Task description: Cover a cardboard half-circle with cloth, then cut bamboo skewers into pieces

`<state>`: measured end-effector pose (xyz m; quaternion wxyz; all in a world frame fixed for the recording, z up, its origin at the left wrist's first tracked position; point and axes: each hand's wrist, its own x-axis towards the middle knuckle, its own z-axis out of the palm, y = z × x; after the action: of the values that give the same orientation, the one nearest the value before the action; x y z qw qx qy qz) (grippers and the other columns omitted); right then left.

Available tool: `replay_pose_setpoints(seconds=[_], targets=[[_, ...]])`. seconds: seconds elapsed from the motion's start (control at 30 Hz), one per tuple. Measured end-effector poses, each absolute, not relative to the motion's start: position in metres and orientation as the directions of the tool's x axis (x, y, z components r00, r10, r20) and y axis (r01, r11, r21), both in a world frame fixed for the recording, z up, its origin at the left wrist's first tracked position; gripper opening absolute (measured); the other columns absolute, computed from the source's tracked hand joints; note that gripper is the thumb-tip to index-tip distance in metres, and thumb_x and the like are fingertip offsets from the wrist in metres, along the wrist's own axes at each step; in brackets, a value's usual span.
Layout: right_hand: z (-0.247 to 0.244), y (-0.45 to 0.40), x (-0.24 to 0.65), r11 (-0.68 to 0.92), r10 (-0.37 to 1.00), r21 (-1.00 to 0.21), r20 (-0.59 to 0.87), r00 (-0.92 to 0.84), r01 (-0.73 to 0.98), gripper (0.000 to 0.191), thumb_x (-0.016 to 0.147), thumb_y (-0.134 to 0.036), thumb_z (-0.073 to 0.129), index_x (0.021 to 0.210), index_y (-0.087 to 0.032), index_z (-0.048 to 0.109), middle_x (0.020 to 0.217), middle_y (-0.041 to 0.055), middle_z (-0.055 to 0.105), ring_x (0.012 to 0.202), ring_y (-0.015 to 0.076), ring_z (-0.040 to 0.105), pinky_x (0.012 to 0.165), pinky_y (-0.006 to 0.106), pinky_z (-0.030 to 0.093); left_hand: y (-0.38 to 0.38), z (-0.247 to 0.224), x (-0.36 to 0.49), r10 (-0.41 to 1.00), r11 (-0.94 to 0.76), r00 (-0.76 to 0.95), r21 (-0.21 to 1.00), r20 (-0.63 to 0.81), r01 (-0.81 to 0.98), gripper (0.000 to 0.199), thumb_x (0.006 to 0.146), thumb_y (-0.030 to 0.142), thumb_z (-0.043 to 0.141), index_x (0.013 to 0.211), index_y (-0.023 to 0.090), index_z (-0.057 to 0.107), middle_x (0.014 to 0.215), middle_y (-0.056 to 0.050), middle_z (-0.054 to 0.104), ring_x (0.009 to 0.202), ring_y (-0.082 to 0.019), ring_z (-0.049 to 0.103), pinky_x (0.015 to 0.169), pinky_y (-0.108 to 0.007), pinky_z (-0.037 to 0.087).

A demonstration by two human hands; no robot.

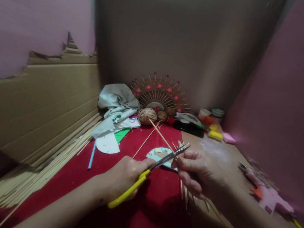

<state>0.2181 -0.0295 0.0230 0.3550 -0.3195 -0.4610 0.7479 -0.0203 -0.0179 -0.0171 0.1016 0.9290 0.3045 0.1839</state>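
Observation:
My left hand (129,175) grips a pair of scissors (130,190) with yellow handles, its blades pointing up and to the right. Between thumb and fingers, my right hand (194,167) pinches a thin bamboo stick (163,137). The stick slants away to the upper left and crosses the scissor blades close to my right fingertips. Under the blades lies a rounded pale blue and brown piece (154,153), partly covered. Several short cut sticks (184,193) lie beneath and beside my right hand.
Long sticks (33,177) are bundled along the left, by a cardboard sheet (61,100). Behind are twine balls (147,116), a flowered fan-shaped piece (158,89) and crumpled cloth (119,99). A pink glue gun (273,195) lies right, on the brown board beside the red cloth (154,216).

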Motion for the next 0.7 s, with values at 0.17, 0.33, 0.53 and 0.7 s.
replay_pose_setpoints(seconds=[0.17, 0.33, 0.53, 0.7], targets=[[0.02, -0.03, 0.218, -0.34, 0.797, -0.885, -0.093, -0.596, -0.317, 0.018, 0.077, -0.029, 0.067, 0.075, -0.012, 0.064, 0.04, -0.0043, 0.054, 0.023, 0.0038, 0.028, 0.021, 0.014, 0.026, -0.018, -0.016, -0.022, 0.606, -0.79, 0.75, 0.309, 0.263, 0.53, 0.052, 0.068, 0.006, 0.047, 0.118, 0.019, 0.049, 0.068, 0.002, 0.062, 0.05, -0.013, 0.052, 0.05, -0.023, 0.037], [0.021, -0.032, 0.218, -0.356, 0.782, -0.869, -0.076, -0.618, -0.343, 0.013, 0.079, -0.025, 0.064, 0.076, -0.012, 0.064, 0.043, -0.0034, 0.055, 0.023, 0.0037, 0.028, 0.021, 0.014, 0.029, -0.018, -0.004, -0.017, 0.574, -0.805, 0.766, 0.368, 0.289, 0.465, 0.042, 0.079, 0.013, 0.047, 0.12, 0.019, 0.047, 0.08, -0.001, 0.064, 0.059, -0.013, 0.056, 0.055, -0.023, 0.042], [0.029, -0.031, 0.228, -0.278, 0.864, -0.853, -0.021, -0.504, -0.441, 0.013, 0.077, -0.028, 0.065, 0.075, -0.015, 0.063, 0.038, -0.0087, 0.044, 0.025, 0.002, 0.018, 0.021, 0.012, 0.025, -0.008, 0.01, -0.026, 0.677, -0.736, 0.63, 0.308, 0.381, 0.603, 0.037, 0.091, 0.028, 0.04, 0.126, 0.019, 0.046, 0.115, -0.009, 0.063, 0.099, -0.021, 0.062, 0.084, -0.03, 0.047], [0.029, -0.032, 0.225, -0.233, 0.898, -0.901, -0.055, -0.436, -0.366, 0.015, 0.078, -0.029, 0.062, 0.075, -0.014, 0.062, 0.042, -0.0059, 0.049, 0.026, 0.0027, 0.026, 0.023, 0.013, 0.024, 0.024, 0.007, -0.053, 0.971, -0.176, 0.162, 0.069, 0.177, 0.982, 0.037, 0.086, 0.045, 0.043, 0.105, 0.016, 0.057, 0.099, -0.015, 0.067, 0.085, -0.03, 0.065, 0.066, -0.035, 0.047]])
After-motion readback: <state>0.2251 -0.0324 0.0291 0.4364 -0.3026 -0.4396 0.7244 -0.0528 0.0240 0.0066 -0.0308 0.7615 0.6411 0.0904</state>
